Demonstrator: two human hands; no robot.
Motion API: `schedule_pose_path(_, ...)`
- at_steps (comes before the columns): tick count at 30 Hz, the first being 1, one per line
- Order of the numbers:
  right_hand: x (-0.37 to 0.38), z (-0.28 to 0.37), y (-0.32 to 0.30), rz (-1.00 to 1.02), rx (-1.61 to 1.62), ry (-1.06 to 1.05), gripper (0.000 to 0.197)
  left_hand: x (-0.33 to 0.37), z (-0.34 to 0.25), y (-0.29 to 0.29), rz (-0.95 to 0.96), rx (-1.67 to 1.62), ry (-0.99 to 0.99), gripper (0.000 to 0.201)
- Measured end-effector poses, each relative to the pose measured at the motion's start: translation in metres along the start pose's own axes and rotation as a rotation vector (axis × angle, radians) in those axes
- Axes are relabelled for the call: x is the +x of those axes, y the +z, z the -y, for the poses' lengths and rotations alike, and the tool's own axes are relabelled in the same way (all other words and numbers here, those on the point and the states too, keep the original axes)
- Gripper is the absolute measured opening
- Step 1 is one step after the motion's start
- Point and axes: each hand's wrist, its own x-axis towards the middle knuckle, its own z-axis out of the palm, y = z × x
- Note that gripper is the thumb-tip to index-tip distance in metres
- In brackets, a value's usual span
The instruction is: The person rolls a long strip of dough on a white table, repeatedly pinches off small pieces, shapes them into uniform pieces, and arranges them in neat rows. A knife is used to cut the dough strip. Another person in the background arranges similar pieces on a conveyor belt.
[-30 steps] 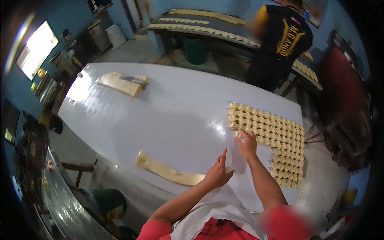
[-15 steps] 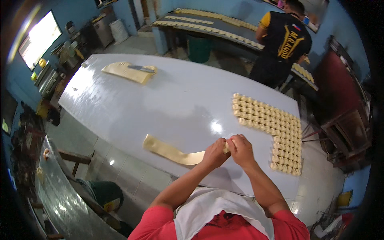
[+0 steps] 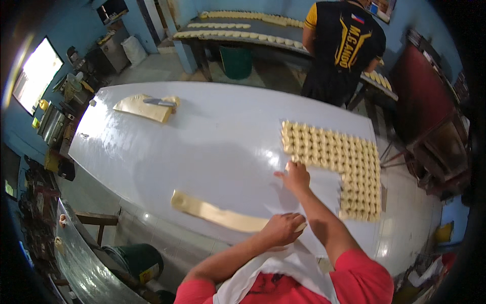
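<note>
A long flat strip of dough [image 3: 217,215] lies along the near side of the white table. My left hand [image 3: 282,230] is closed around its right end, and a pale bit of dough [image 3: 300,227] shows past the fingers. Farther forward, my right hand [image 3: 296,178] reaches to the near-left edge of a block of small dough pieces [image 3: 324,147]. Its fingers are bent on a small dough piece [image 3: 288,166], partly hidden by them, with the thumb stuck out to the left. The block stands in close rows, bent like an L along the table's right side.
At the far left of the table [image 3: 212,137] lies a thick slab of dough [image 3: 139,108] with a knife [image 3: 159,102] on it. Another person [image 3: 344,50] stands beyond, at a dark bench [image 3: 263,31] holding rows of dough. A metal-topped table [image 3: 86,263] is at lower left.
My hands were together over the strip's end. Now they are apart: the right has moved forward to the block with a small dough piece, the left back toward my apron with the strip.
</note>
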Motion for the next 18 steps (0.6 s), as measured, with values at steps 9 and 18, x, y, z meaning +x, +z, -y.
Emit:
schedule_pose_path(9,0.062,-0.041,0.049,-0.181,-0.014,-0.156,0.041,-0.057,0.076,-0.001,0.043,0.081,-0.415,0.107)
schedule_pose_path(18,-0.110,-0.015,0.060,0.121,0.089,-0.646,0.052,-0.171,0.179,-0.033,-0.055,0.704,-0.165,0.072)
